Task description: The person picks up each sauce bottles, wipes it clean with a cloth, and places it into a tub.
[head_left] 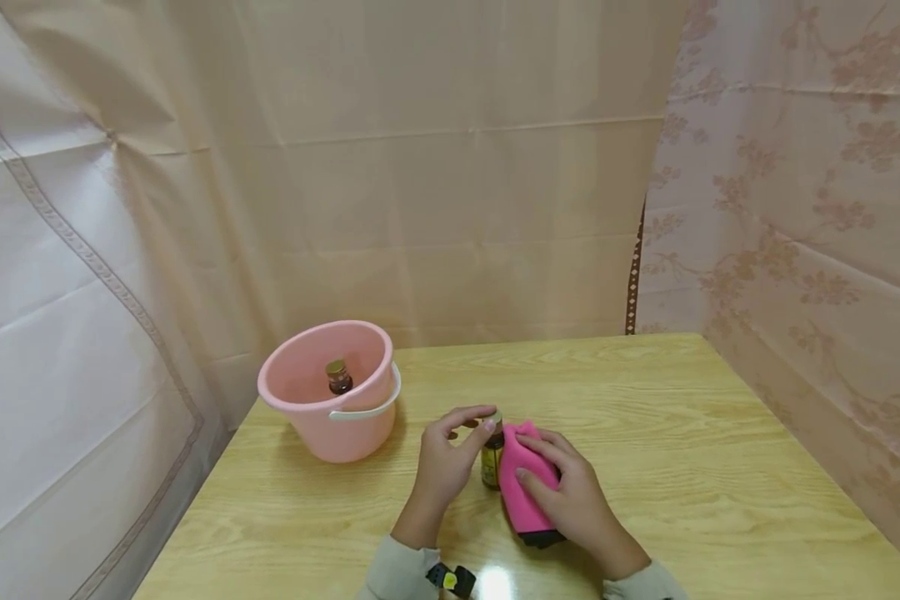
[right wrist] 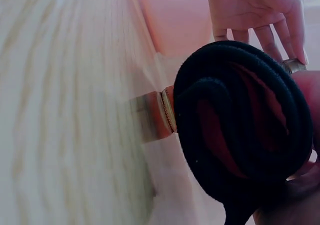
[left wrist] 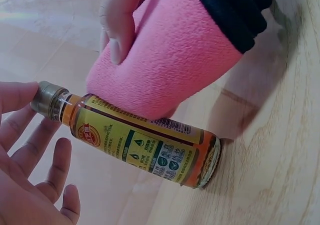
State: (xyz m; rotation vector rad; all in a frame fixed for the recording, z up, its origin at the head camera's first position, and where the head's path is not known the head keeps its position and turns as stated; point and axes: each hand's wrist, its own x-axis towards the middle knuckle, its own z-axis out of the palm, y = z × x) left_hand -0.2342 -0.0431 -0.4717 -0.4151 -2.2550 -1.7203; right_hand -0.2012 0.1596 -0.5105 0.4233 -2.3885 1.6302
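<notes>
A small glass bottle [head_left: 492,463] with a yellow-green label and a metallic cap stands on the table. Thumb and forefinger of my left hand [head_left: 450,454] pinch its cap [left wrist: 48,100], while the other fingers spread loosely beside the neck in the left wrist view. My right hand [head_left: 573,492] grips a folded pink cloth [head_left: 527,492] with a dark edge, which rests against the right side of the bottle. In the right wrist view the rolled dark end of the cloth [right wrist: 200,130] hides most of the bottle; only its base end [right wrist: 152,116] shows.
At the left of the table [head_left: 682,433] stands a pink bucket [head_left: 345,437] with a white handle [head_left: 367,411] lowered over its side. Inside it is another small dark bottle [head_left: 339,379] with a gold cap. Curtains [head_left: 450,208] hang behind and along both sides.
</notes>
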